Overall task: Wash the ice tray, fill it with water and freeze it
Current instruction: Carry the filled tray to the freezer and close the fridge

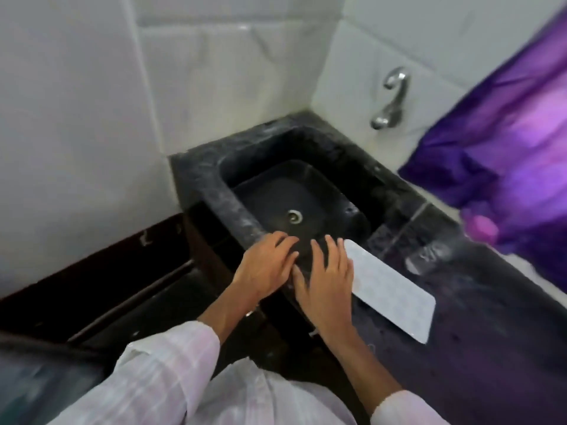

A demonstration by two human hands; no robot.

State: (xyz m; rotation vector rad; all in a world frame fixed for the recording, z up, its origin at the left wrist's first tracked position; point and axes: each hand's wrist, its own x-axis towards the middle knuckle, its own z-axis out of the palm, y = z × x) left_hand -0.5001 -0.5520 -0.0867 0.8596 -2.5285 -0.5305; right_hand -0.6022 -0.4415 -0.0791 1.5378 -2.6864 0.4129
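A white ice tray (395, 297) lies flat on the dark counter just right of the black sink (196, 176). My left hand (267, 265) rests over the sink's near rim with its fingers straight and spread. My right hand (325, 280) lies beside it, fingers straight, its outer edge next to the tray's left side; I cannot tell whether it touches the tray. Neither hand holds anything. The sink basin looks dry, with a metal drain (295, 216) in its middle. A chrome tap (391, 99) sticks out of the tiled wall behind the sink; no water runs from it.
A purple cloth (503, 142) hangs at the right, down to the counter's back edge. White tiled walls (76, 118) close in the sink at the left and rear. The dark speckled counter (478, 348) stretches to the right of the tray. Dark cabinet fronts stand below left.
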